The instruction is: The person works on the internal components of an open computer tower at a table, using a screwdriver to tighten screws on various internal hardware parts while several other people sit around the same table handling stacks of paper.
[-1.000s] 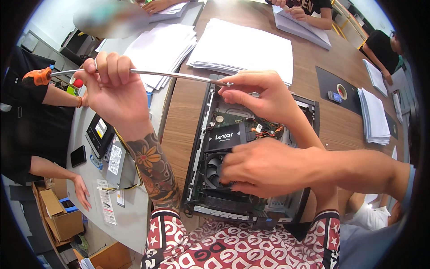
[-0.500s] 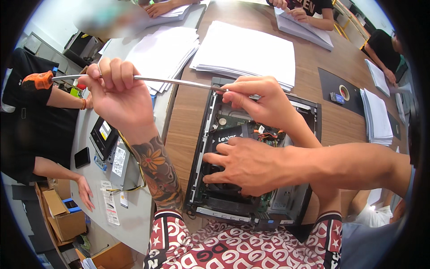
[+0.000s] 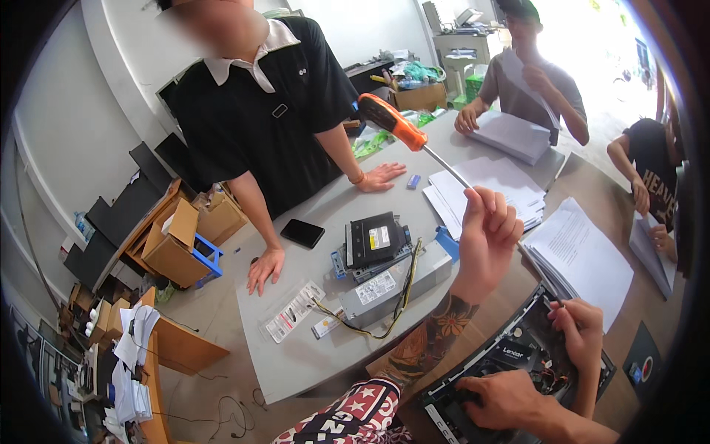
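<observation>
My left hand [image 3: 488,226] is closed around the metal shaft of a long screwdriver [image 3: 403,129] with an orange and black handle, held raised and slanting. My right hand [image 3: 580,325] pinches at the shaft's tip, over the far side of an open black computer case [image 3: 484,355]; whether a small screw is there too I cannot make out. Inside the case lies a black flat drive [image 3: 512,354], with coloured wires beside it. Another person's hand [image 3: 499,399] reaches in from the lower right and rests on the parts, hiding some of them.
On the grey table are a metal power supply [image 3: 399,285] with cables, a black optical drive [image 3: 373,240] and a phone [image 3: 302,233]. Across it a person in a black shirt [image 3: 266,111] leans on both hands. Paper stacks [image 3: 584,259] lie beyond the case.
My view has swung left, bringing the grey table and the leaning person to the middle. The screwdriver's handle now points up and away; both my hands keep hold.
</observation>
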`<state>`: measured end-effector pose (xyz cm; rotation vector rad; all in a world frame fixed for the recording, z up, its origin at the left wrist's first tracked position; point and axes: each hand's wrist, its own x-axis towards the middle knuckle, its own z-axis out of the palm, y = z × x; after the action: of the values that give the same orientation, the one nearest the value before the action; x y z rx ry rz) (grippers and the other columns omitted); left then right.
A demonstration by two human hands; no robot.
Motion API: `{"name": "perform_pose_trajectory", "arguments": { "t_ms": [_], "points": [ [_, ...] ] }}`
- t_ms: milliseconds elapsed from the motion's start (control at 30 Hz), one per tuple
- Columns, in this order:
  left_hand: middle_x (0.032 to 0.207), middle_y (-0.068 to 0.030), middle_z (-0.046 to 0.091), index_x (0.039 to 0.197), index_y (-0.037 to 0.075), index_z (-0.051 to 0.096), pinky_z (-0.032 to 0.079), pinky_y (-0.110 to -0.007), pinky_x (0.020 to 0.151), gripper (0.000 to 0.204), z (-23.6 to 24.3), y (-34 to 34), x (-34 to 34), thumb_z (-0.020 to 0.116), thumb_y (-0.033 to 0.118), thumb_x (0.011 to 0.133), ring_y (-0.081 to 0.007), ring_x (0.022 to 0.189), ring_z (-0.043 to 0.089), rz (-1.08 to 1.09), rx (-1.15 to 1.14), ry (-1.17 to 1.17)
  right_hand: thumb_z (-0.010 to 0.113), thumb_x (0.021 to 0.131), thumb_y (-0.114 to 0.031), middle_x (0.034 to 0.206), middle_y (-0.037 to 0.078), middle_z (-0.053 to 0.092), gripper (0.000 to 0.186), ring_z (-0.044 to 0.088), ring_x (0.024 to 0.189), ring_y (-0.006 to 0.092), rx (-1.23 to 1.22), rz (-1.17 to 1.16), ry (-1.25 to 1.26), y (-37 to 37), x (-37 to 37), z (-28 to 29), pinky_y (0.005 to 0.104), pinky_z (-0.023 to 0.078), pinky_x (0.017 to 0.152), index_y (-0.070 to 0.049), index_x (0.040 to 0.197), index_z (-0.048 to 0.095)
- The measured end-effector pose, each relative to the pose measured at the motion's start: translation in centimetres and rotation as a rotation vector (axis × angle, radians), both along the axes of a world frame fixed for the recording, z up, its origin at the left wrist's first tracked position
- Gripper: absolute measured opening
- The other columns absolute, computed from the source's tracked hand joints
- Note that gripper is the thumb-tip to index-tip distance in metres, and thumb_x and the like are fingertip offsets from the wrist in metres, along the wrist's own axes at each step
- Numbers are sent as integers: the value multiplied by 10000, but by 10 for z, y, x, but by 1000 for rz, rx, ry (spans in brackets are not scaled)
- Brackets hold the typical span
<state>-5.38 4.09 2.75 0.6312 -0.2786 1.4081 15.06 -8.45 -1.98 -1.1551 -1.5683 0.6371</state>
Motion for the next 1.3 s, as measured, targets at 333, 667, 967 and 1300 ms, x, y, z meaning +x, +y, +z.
{"name": "perform_pose_trajectory", "arguments": {
  "t_ms": [333, 667, 967, 1300],
  "points": [
    [662, 29, 252, 834, 107, 415, 225, -257, 505, 404, -1, 3, 15, 365, 451, 1040, -85, 543, 206, -16, -62, 39, 603, 884, -20, 717, 110, 682, 133, 641, 602, 139, -90, 61, -121, 1, 13, 13, 254, 490, 572, 66, 860, 701],
    [667, 25, 256, 834, 106, 400, 218, -262, 490, 406, 3, 5, 10, 342, 445, 1048, -91, 539, 205, -9, -11, 69, 589, 909, -45, 688, 91, 688, 163, 661, 610, 135, -220, 135, -29, 8, 16, 6, 254, 526, 593, 55, 821, 684],
    [660, 26, 252, 824, 112, 409, 212, -253, 495, 406, -6, -10, 13, 361, 452, 1040, -87, 535, 202, -10, -29, 60, 605, 898, -48, 686, 94, 684, 146, 655, 610, 124, -207, 75, -67, -8, 14, 3, 248, 512, 592, 46, 825, 690],
    [664, 19, 315, 809, 88, 493, 232, -284, 542, 379, -5, 34, -22, 453, 397, 1024, -113, 579, 239, -207, 103, -34, 688, 899, -192, 760, 36, 672, 211, 562, 657, 78, -199, 141, -82, 29, 7, 9, 246, 453, 595, 6, 965, 718]
  ]
}}
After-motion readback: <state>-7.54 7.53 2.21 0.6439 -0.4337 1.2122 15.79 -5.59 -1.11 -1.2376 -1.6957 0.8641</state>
